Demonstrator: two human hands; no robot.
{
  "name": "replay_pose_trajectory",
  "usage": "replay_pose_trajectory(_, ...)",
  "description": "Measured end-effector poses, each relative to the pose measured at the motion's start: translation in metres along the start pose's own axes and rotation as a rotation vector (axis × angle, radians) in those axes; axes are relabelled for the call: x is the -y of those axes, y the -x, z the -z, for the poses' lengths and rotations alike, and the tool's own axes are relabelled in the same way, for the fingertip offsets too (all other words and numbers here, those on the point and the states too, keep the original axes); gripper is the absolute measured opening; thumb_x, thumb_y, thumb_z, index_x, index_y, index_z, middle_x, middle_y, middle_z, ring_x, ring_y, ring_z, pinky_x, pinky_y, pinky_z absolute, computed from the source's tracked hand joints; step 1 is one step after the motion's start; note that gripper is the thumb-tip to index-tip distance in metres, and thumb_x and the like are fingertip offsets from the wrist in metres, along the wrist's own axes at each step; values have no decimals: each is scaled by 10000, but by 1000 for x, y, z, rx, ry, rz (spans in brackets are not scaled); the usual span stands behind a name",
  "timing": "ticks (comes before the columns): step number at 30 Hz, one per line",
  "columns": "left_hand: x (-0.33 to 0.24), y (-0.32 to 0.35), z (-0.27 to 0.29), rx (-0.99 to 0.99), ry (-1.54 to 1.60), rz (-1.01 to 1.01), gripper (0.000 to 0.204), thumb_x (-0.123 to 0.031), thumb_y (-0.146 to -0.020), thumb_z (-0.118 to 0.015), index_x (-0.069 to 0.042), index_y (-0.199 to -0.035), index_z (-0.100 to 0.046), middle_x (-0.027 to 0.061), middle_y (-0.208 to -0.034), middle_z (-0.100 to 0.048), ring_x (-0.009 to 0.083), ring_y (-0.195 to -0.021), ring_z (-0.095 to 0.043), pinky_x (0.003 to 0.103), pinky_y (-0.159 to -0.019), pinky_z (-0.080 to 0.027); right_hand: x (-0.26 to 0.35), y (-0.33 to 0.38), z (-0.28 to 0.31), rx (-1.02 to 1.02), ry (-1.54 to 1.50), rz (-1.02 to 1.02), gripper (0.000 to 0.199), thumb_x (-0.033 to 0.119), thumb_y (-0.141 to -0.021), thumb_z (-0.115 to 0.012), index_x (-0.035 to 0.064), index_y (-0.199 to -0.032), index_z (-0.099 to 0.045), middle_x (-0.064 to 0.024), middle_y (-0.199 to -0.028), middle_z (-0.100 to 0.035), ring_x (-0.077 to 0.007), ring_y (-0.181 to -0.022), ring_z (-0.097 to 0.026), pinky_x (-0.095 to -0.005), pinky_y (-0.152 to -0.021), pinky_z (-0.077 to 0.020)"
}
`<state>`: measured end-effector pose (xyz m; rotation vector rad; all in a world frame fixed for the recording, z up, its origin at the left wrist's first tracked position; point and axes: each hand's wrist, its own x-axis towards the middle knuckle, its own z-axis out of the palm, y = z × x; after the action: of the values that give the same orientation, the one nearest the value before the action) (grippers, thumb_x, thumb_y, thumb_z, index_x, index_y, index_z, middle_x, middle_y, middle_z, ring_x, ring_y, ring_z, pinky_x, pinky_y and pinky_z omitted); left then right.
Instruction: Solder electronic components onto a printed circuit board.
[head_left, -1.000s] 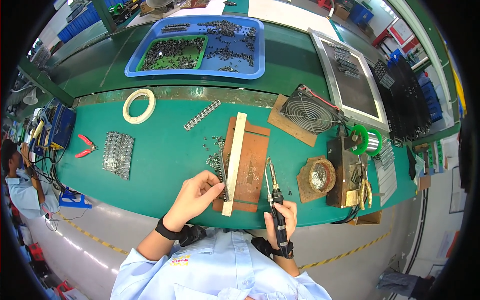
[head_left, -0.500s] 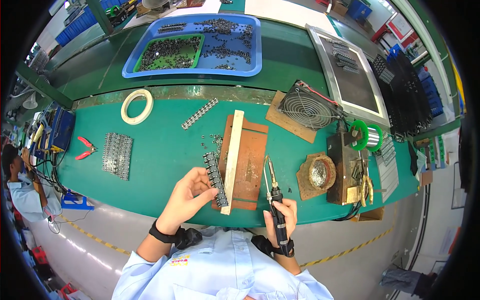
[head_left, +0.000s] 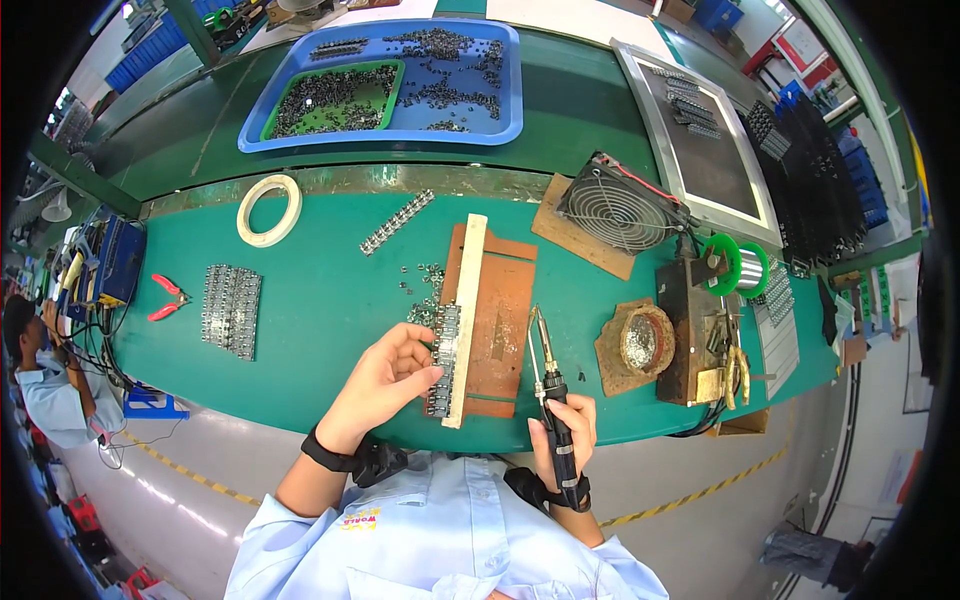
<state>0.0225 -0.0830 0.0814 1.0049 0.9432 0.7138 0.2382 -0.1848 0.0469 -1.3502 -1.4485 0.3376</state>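
My left hand [head_left: 375, 388] grips a dark strip of small circuit boards [head_left: 450, 330] between thumb and fingers. That strip lies along the left side of a pale wooden bar [head_left: 469, 290], which crosses a reddish-brown board [head_left: 507, 315]. In my right hand [head_left: 578, 425] is a black soldering iron [head_left: 553, 386], its tip pointing away from me over the mat just right of the board. A thin metal tube runs alongside the iron's tip. Small loose components [head_left: 424, 285] are scattered beyond the held strip.
Red-handled pliers [head_left: 165, 300], finished-looking strips [head_left: 231, 312] and a tape roll [head_left: 246, 222] lie left. Another strip [head_left: 397, 222] lies farther back. At right stand a fan [head_left: 618, 212], a solder-filled dish [head_left: 640, 345] and a solder wire spool [head_left: 742, 267]. A blue tray [head_left: 510, 135] sits behind.
My left hand has turned the strip and brought it flat along the wooden bar; before, it was tilted across the bar's near end. The soldering iron has barely moved.
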Motion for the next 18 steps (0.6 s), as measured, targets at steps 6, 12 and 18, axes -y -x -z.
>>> replay_pose_trajectory(6,6,-5,6,24,17,28,310,-28,-811,-601,11,-1080,-452,21,-804,-521,62,-703,-522,198,-600,-446,-3,3,-2,15,-4,-33,355,7,-704,-676,40,-1032,-545,-144,-908,-522,-229,-766,-524,-307,-674,-427)
replay_pose_trajectory(12,15,-8,10,20,20,31,304,-31,-812,-601,4,-1076,-454,18,-806,-526,63,-715,-526,196,-605,-446,-5,3,-6,19,10,-26,360,2,-698,-676,41,-1031,-545,-144,-905,-523,-231,-762,-524,-308,-669,-430)
replay_pose_trajectory(18,15,-6,9,21,44,35,272,-54,-823,-600,2,-1056,-473,19,-816,-541,72,-712,-532,205,-617,-451,-1,4,-4,16,9,-27,359,-6,-695,-675,40,-1028,-547,-145,-908,-528,-232,-764,-528,-308,-672,-433)
